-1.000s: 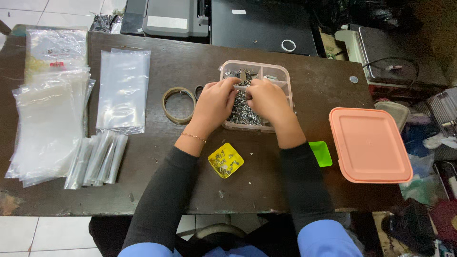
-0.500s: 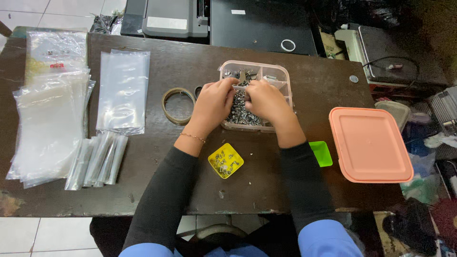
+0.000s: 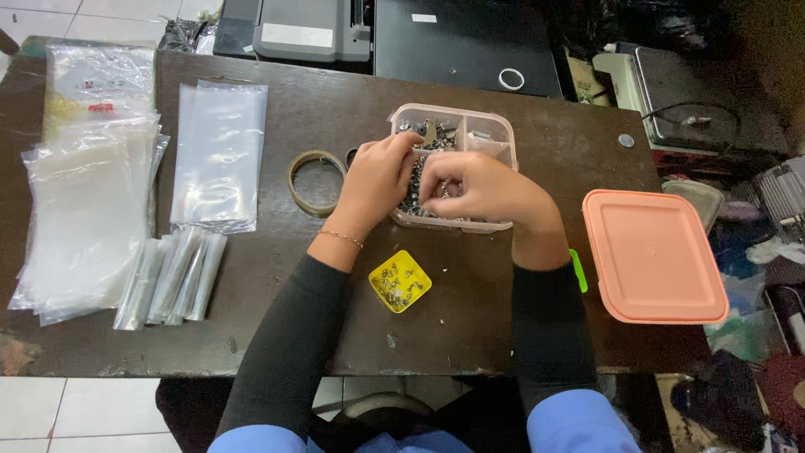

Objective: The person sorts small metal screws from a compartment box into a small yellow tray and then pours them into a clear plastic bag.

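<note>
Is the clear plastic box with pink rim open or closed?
Open: the clear plastic box with pink rim has no cover, and the pink square lid lies apart on the table's right side.

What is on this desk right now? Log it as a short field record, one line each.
left hand: fingers in the clear compartment box, among small metal parts
right hand: over the same box, fingers pinching at the parts
yellow dish: near edge, a few metal pieces inside
pink lid: off, flat to the right
tape roll: left of the box
plastic bags: stacked at far left
table: dark wood
</note>
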